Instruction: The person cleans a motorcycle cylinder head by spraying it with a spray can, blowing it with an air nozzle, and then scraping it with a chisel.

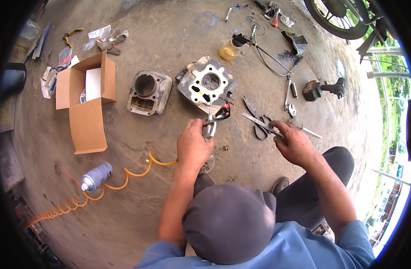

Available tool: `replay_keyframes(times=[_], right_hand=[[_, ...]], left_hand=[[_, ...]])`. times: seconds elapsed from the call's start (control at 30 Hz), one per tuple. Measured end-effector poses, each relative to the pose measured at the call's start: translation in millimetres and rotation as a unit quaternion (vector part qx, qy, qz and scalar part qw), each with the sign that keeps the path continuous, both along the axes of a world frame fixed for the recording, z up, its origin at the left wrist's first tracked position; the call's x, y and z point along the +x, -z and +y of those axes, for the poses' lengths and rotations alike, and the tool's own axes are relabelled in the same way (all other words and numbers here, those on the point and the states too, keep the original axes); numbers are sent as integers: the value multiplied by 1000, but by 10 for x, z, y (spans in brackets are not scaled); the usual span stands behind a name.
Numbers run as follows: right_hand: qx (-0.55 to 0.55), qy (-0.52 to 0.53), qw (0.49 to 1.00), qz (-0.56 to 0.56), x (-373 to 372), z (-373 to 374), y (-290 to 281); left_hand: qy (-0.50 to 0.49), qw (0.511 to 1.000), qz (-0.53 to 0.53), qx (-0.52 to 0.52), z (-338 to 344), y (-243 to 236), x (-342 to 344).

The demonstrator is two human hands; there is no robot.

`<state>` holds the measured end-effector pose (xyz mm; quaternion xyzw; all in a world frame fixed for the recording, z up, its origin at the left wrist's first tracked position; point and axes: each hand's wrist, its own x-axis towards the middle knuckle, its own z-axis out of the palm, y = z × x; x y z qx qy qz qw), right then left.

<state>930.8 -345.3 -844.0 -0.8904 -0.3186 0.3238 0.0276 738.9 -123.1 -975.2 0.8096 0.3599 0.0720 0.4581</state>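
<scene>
My left hand (pixel 194 143) is closed around a silver air blow gun (pixel 209 128), whose nozzle points at a metal engine head (pixel 201 83) with a white flanged face. A small black-and-red part (pixel 223 112) sits beside the nozzle. My right hand (pixel 292 143) grips a flat metal blade (pixel 257 119), held over black-handled scissors (pixel 261 133). Adjustable and combination wrenches (pixel 291 110) lie just beyond that hand. An engine cylinder block (pixel 149 89) rests to the left of the head.
An open cardboard box (pixel 86 125), spray can (pixel 97 177) and coiled orange hose (pixel 138 171) occupy the left. A cordless drill (pixel 324 89), cable (pixel 272 58) and oil bottle (pixel 230 51) lie ahead and right. A motorcycle wheel (pixel 326 24) stands at top right.
</scene>
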Motion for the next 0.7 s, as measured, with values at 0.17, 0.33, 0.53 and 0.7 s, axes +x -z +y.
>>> replay_keyframes(times=[0.17,0.33,0.53,0.7], right_hand=[[-46,-236,965,-105,261,662,-245],[-45,-352,917,-184,543,1178,-46],[-108,-404,891,-174,702,1480,-33],[-134,-463,865,-140,1005,1757,-11]], left_hand=[[-100,993,-45,41,136,-104,-27],[-112,991,-30,69,460,33,378],[-139,989,-48,32,433,246,609],[-143,987,-74,12,413,392,589]])
